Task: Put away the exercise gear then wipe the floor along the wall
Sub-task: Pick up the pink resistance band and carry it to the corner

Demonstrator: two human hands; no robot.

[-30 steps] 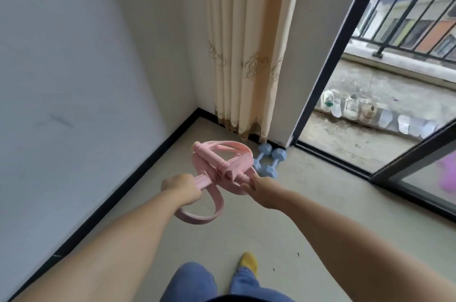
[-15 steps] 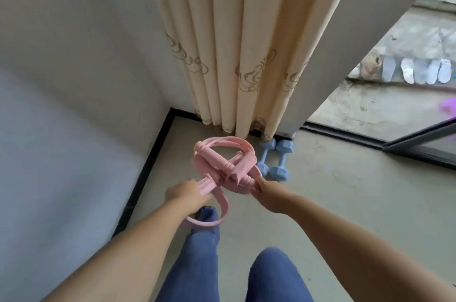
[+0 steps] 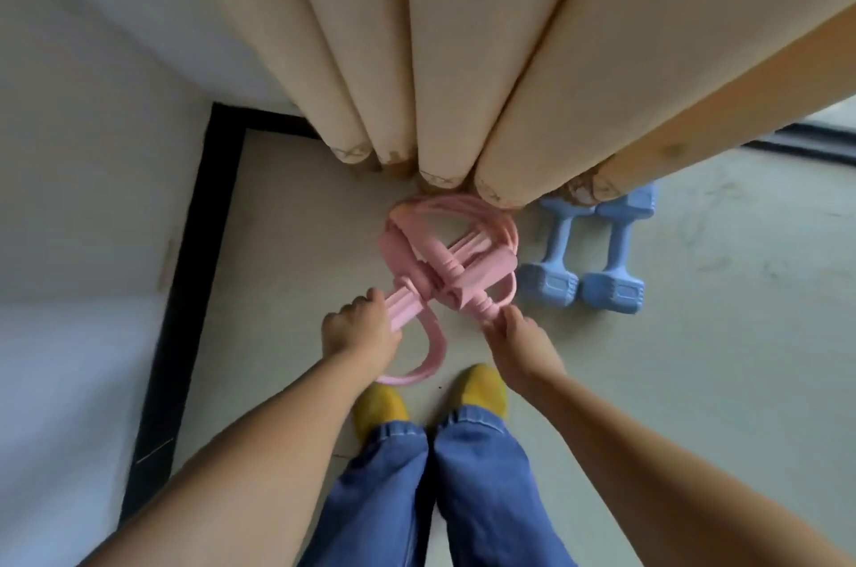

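Observation:
A pink resistance pull-rope trainer (image 3: 444, 261), bundled with its tubes and loops, hangs low over the floor near the corner, just in front of the curtain hem. My left hand (image 3: 359, 332) is closed around its foam handle on the left. My right hand (image 3: 519, 335) pinches the end of the other handle on the right. One pink loop dangles down toward my feet. Two light blue dumbbells (image 3: 586, 256) lie side by side on the floor right of the trainer, their far ends under the curtain.
A beige curtain (image 3: 463, 57) hangs to the floor straight ahead. White walls with a black skirting board (image 3: 185, 288) run along the left and meet in the corner. My feet in yellow socks (image 3: 479, 390) stand close behind the trainer. Grey floor (image 3: 718, 358) spreads to the right.
I have stepped closer and bent down toward the corner. The pink trainer has dropped lower, next to the dumbbells. Both hands keep their hold on it.

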